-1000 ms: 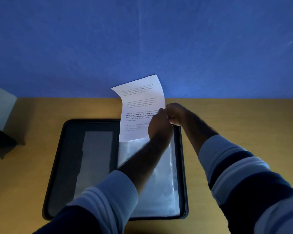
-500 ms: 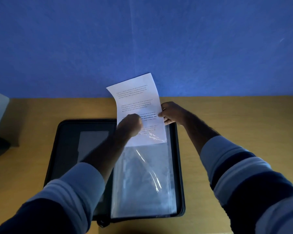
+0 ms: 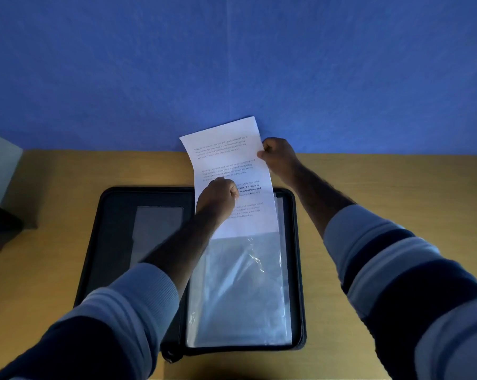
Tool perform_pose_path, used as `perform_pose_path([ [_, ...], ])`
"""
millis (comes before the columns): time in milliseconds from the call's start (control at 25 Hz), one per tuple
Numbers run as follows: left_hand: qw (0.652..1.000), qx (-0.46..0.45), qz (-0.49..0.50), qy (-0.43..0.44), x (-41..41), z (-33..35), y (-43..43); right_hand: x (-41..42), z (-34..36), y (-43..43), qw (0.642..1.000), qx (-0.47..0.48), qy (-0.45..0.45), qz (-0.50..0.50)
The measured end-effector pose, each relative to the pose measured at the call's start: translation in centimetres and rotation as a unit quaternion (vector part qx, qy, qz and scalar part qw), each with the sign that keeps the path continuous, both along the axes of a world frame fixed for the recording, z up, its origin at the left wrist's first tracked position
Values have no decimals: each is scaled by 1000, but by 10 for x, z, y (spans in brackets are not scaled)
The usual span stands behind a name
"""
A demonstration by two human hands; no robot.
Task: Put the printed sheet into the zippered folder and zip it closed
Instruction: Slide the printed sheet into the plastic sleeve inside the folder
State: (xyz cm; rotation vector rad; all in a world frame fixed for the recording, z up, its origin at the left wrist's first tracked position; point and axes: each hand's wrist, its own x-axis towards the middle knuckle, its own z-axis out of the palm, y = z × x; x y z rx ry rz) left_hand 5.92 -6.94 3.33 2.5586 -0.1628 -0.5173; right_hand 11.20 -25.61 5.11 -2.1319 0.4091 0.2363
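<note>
White printed paper sheet point(image 3: 232, 171) stands half-fed into clear plastic sleeve point(image 3: 240, 294) of open black zippered folder point(image 3: 116, 215), lower part inside. Right hand point(image 3: 280, 156) pinches the upper edge, likely steering; left hand point(image 3: 218, 200), fisted on the sheet's middle, likely pressing it down.

You are at what looks like an office or study desk: a plain light-wood desktop point(image 3: 382, 182) against a blue felt-like partition wall point(image 3: 232, 64) at 12 o'clock, a document folder point(image 3: 116, 229) open before you.
</note>
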Motion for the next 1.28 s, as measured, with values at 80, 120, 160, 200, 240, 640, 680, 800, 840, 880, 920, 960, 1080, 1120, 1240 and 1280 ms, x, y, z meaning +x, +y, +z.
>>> perform_pose_path([
  [80,1000,4,3,-4,0,0,0,-9,-8,-7,1000,9,28,8],
  [120,1000,6,4,-6,0,0,0,-15,-11,-11,999,18,39,7],
  [160,1000,9,4,-9,-1,0,0,-22,-14,-13,998,31,52,5],
  [200,1000,11,2,-14,-1,1,1,-29,-17,-16,996,46,71,7],
  [240,1000,14,-3,-20,0,1,2,-36,-19,-19,994,59,94,18],
  [640,990,53,-98,-90,9,1,4,-24,-5,-9,994,67,62,52],
  [680,989,52,-100,-91,9,1,5,-16,-4,-5,997,35,34,61],
  [800,990,54,-101,-87,9,1,5,1,-4,2,990,-66,20,121],
  [840,990,54,-101,-85,9,0,5,4,-5,1,987,-86,29,131],
  [880,990,52,-101,-84,9,-1,5,5,-5,1,985,-97,35,137],
  [920,990,49,-101,-81,10,-1,6,3,-3,0,984,-96,39,143],
  [960,991,43,-102,-78,10,-2,6,1,-1,-2,984,-86,41,150],
  [1080,990,40,-121,-60,12,-4,6,-12,1,-7,978,-57,64,192],
  [1120,990,42,-127,-53,12,-5,6,-17,0,-8,974,-55,77,206],
  [1240,993,8,-109,-37,12,-8,7,-31,-4,-8,973,-47,96,207],
  [1280,995,-4,-98,-35,13,-9,9,-34,-5,-9,975,-39,95,195],
])
